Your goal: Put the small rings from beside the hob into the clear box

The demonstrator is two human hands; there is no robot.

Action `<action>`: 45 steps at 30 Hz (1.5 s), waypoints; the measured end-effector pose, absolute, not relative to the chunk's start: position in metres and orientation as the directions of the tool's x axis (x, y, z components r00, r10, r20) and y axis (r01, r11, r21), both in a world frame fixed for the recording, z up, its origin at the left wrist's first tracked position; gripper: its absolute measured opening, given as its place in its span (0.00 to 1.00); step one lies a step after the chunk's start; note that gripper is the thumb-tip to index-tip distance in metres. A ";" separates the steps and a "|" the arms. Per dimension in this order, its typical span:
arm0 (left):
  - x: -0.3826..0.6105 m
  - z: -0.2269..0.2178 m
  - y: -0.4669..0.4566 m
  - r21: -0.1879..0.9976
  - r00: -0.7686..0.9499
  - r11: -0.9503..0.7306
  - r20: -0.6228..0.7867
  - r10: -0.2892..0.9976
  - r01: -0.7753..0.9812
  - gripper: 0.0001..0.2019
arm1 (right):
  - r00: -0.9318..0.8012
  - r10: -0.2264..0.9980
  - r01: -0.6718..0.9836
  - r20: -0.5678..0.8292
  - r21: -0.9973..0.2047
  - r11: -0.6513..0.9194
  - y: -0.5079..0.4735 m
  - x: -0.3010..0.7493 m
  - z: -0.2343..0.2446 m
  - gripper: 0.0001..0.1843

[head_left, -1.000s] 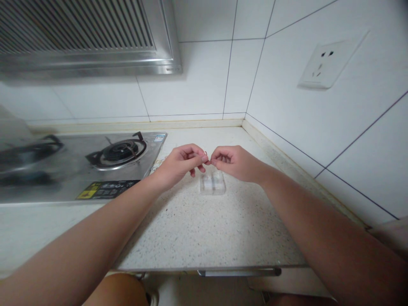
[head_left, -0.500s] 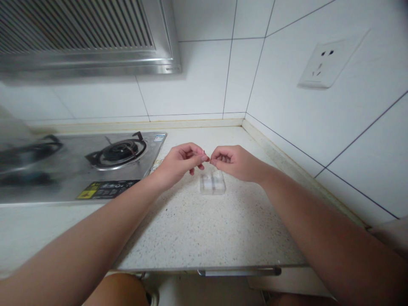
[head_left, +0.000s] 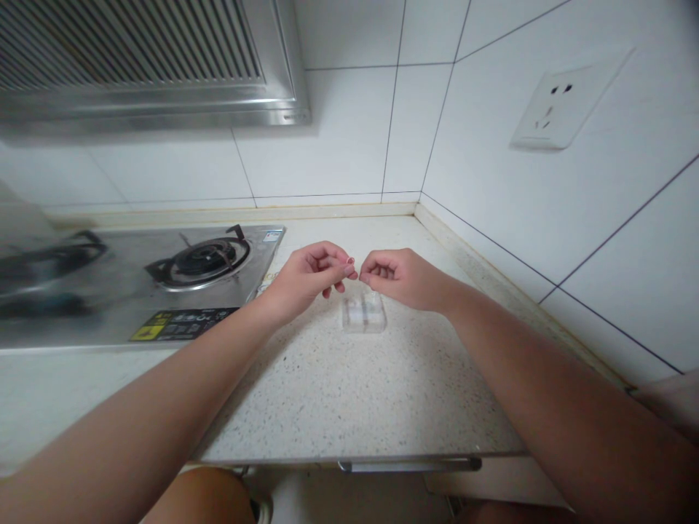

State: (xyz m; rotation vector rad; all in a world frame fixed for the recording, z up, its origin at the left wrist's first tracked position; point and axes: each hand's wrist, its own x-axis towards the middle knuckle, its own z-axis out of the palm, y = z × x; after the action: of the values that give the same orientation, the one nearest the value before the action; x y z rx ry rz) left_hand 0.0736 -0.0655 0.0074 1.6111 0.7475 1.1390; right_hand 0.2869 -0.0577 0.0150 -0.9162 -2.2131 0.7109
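My left hand (head_left: 317, 271) pinches a small pinkish loop (head_left: 350, 260), perhaps a ring, between thumb and forefinger. Just to its right, my right hand (head_left: 398, 276) is closed in a pinch, its fingertips almost meeting those of the left. Whatever it grips, if anything, is too small to make out. Below the hands a clear plastic box (head_left: 364, 317) with a divider rests on the speckled counter (head_left: 382, 393); its far end is partly covered by my right hand.
A steel gas stove (head_left: 120, 291) with black burners lies on the left, beneath a range hood (head_left: 164, 94). Tiled walls meet in the corner behind the counter. A socket (head_left: 554, 102) is on the right wall, and a metal handle (head_left: 409, 466) runs below the counter's front edge.
The small loop in my left fingers has turned and now shows its round opening. My left fingertips have drawn slightly away from the right ones. The box stays put.
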 end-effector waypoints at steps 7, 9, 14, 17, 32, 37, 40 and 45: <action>0.074 0.009 -0.066 0.946 0.379 -0.320 0.313 0.871 -0.046 0.11 | -0.570 0.750 0.410 0.335 -0.675 0.613 -0.056 0.288 0.013 0.11; 0.075 0.010 -0.067 0.947 0.377 -0.317 0.311 0.873 -0.048 0.11 | -0.571 0.750 0.414 0.335 -0.671 0.615 -0.056 0.288 0.013 0.10; 0.075 0.009 -0.067 0.939 0.358 -0.341 0.336 0.871 -0.050 0.10 | -0.561 0.754 0.443 0.342 -0.645 0.623 -0.058 0.287 0.015 0.10; 0.075 0.008 -0.066 0.933 0.331 -0.359 0.351 0.876 -0.039 0.10 | -0.564 0.751 0.458 0.344 -0.626 0.631 -0.059 0.287 0.016 0.09; 0.075 0.006 -0.065 0.931 0.364 -0.363 0.354 0.861 -0.048 0.11 | -0.564 0.750 0.448 0.346 -0.635 0.629 -0.058 0.287 0.015 0.09; 0.075 0.008 -0.066 0.929 0.372 -0.361 0.363 0.854 -0.078 0.10 | -0.563 0.751 0.455 0.344 -0.630 0.630 -0.059 0.287 0.016 0.09; 0.076 0.009 -0.067 0.928 0.371 -0.364 0.367 0.853 -0.083 0.09 | -0.572 0.746 0.457 0.341 -0.622 0.636 -0.059 0.287 0.016 0.09; 0.075 0.009 -0.066 0.931 0.383 -0.352 0.361 0.850 -0.097 0.10 | -0.576 0.745 0.462 0.336 -0.619 0.636 -0.058 0.288 0.015 0.09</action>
State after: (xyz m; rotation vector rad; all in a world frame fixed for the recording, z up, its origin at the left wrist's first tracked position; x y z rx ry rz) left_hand 0.0754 -0.0663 0.0086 1.6205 0.6827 1.1598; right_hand 0.2875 -0.0577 0.0148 -0.9392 -2.2741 0.6384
